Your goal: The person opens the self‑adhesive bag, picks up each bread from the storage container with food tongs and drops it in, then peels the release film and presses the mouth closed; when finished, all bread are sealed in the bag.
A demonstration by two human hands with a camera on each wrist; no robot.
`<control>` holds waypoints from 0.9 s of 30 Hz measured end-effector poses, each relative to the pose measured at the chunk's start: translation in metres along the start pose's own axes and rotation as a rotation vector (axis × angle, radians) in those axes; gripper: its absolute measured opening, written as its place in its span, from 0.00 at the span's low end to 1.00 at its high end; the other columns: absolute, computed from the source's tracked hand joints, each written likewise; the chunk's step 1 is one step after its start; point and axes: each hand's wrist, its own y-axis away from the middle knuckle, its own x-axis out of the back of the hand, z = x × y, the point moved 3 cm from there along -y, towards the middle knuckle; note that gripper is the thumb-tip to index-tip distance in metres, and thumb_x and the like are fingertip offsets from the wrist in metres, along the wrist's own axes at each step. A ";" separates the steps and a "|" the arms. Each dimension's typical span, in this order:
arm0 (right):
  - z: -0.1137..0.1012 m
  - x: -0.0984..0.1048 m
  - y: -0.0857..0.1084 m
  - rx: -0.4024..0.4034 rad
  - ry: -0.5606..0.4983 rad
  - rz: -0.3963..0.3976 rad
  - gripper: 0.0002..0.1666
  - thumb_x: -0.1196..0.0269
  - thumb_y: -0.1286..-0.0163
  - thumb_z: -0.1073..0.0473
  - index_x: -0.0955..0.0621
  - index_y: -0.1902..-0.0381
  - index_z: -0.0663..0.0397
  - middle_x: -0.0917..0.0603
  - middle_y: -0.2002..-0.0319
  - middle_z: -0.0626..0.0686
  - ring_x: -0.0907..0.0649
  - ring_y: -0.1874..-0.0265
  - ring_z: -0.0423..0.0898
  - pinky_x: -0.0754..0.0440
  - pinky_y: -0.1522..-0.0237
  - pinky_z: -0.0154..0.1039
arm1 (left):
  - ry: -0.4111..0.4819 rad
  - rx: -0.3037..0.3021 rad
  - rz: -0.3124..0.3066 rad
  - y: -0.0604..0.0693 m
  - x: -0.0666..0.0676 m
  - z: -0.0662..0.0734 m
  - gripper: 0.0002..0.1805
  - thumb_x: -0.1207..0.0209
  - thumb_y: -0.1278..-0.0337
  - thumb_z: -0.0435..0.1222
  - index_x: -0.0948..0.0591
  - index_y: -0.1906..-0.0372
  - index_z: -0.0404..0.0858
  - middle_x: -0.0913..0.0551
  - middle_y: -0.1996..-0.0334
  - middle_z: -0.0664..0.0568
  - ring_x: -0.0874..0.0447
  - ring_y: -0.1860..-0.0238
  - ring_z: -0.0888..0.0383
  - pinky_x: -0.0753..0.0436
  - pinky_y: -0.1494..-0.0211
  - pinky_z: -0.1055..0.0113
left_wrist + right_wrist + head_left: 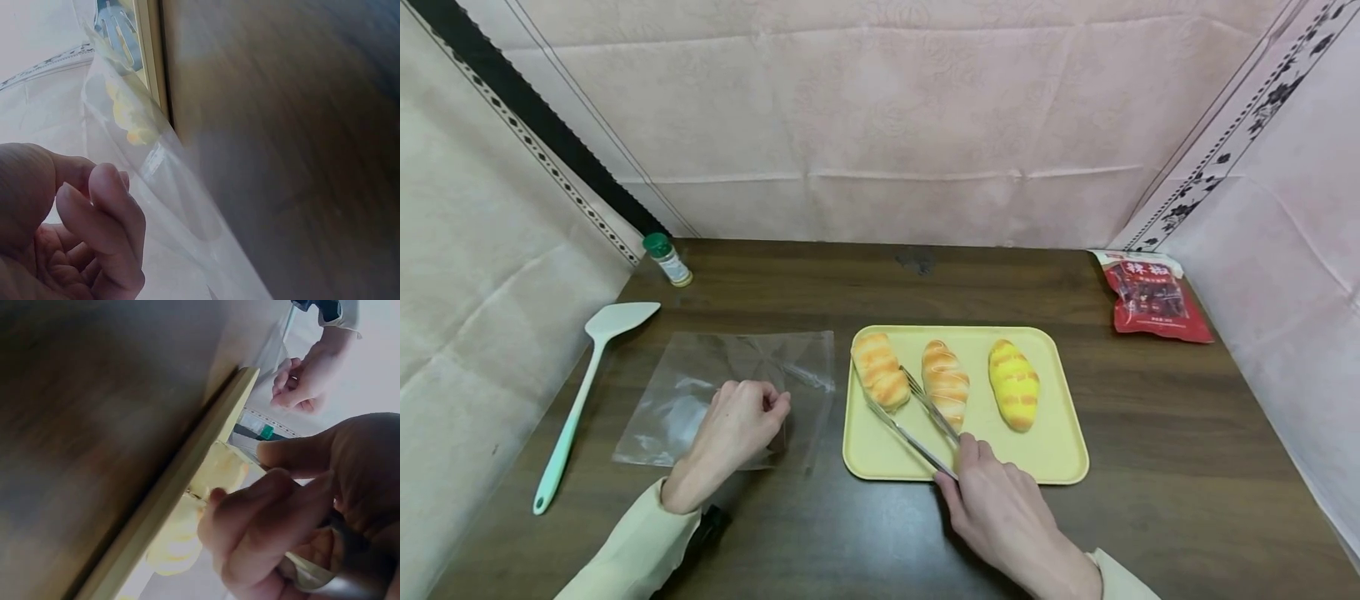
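Observation:
My right hand (1003, 508) holds a pair of metal tongs (919, 446), its arms spread apart. The tong ends stand on either side of the lower part of the leftmost bread roll (880, 371), which lies on a pale yellow tray (977, 462). A second striped roll (945, 383) and a yellower roll (1014, 385) lie to its right. Over a clear plastic bag (700, 400) hovers my left hand (737, 429), fingers loosely curled. In the left wrist view the bag (181, 194) shows beside those fingers, with nothing visible in them.
At the left lies a pale green spatula (580, 400). Behind it stands a small green-capped bottle (667, 260). A red packet (1153, 300) sits at the back right by the cloth wall (1285, 250). Another cloth wall (887, 125) closes off the back.

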 end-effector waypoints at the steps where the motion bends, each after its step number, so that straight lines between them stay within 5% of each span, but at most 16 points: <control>1: 0.001 0.000 -0.001 0.000 0.006 -0.001 0.21 0.27 0.27 0.49 0.25 0.60 0.57 0.26 0.76 0.50 0.27 0.86 0.49 0.30 0.82 0.43 | -0.001 0.001 -0.001 0.000 0.000 0.000 0.25 0.38 0.27 0.35 0.26 0.86 0.45 0.34 0.89 0.60 0.38 0.86 0.63 0.38 0.77 0.69; 10: 0.015 0.000 -0.005 -0.039 -0.020 -0.048 0.21 0.29 0.24 0.47 0.24 0.66 0.55 0.27 0.82 0.49 0.22 0.82 0.48 0.28 0.80 0.46 | -0.020 -0.010 0.015 0.000 0.001 0.002 0.21 0.38 0.28 0.35 0.24 0.82 0.44 0.29 0.86 0.58 0.33 0.83 0.60 0.33 0.74 0.66; 27: 0.031 0.001 -0.003 -0.044 -0.094 -0.058 0.19 0.29 0.24 0.48 0.24 0.69 0.48 0.30 0.82 0.45 0.27 0.82 0.45 0.32 0.78 0.42 | -0.033 -0.018 0.037 -0.001 0.001 0.003 0.17 0.36 0.31 0.34 0.21 0.80 0.43 0.25 0.85 0.57 0.29 0.81 0.59 0.28 0.71 0.64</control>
